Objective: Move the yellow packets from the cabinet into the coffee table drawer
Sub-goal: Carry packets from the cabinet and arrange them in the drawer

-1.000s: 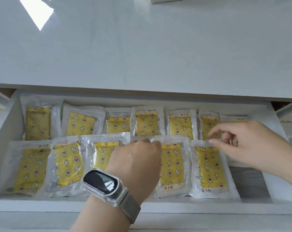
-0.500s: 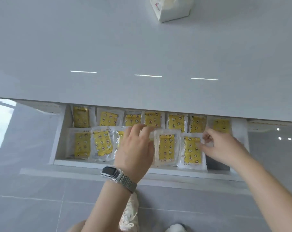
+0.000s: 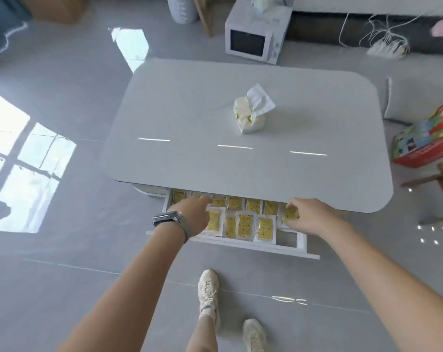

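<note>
Tissue pack (image 3: 251,115) with 1 sheet sticking up, sitting on the glossy tabletop. White microwave (image 3: 255,40) parked on the grey tile floor (image 3: 63,288) behind it, power strip (image 3: 388,48) with tangled white cables off to the right. Colourful red box (image 3: 426,141) at the right edge. 2 white sneakers (image 3: 209,292) down below.
</note>
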`<state>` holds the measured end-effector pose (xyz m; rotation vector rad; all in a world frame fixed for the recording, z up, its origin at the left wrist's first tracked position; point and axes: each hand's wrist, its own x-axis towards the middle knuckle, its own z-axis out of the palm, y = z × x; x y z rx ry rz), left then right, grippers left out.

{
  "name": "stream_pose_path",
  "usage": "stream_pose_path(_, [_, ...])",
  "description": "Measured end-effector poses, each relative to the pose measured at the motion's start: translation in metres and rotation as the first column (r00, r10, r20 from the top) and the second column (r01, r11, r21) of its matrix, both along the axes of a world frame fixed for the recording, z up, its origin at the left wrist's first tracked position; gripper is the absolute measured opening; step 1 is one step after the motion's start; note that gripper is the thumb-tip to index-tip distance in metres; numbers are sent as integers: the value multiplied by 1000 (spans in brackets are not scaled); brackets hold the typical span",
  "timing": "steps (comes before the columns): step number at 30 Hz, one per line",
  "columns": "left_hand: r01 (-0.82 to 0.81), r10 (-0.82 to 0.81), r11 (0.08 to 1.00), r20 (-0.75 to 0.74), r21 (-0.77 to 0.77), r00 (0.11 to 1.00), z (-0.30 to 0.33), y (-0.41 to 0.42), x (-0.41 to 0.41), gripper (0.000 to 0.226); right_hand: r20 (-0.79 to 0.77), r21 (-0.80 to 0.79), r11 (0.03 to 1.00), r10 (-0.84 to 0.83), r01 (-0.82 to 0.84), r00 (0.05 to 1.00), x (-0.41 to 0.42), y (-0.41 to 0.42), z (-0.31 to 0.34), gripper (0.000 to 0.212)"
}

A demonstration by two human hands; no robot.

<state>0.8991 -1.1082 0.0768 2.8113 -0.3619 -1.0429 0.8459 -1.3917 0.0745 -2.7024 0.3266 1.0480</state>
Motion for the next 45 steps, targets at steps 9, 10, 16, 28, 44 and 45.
stream_pose_path(9, [-44, 44, 997, -7, 57, 999, 131, 28, -60, 46, 95, 38, 996, 76, -80, 993, -10, 11, 183, 55])
stream_pose_path(10, [-65, 65, 996, 5, 60, 998, 140, 33, -67, 46, 118, 23, 995, 90, -94, 989, -11, 12, 197, 55])
stream_pose_path(16, [-197, 193, 979, 77, 56, 978, 190, 63, -99, 46, 168, -63, 983, 182, -174, 969, -30, 42, 239, 59])
stream_pose_path(28, [-352, 353, 935, 226, -48, 908, 260, 182, -122, 47, 295, -76, 923, 383, -378, 875, -22, 205, 288, 58])
stream_pose_path(44, [-675, 655, 734, 184, 72, 733, 240, 473, -240, 70, 238, -59, 764, 635, -642, 735, -29, 509, 259, 74])
stream_pose_path(45, [-696, 677, 714, 179, 72, 714, 238, 487, -246, 70, 245, -62, 747, 654, -662, 715, -26, 528, 258, 74])
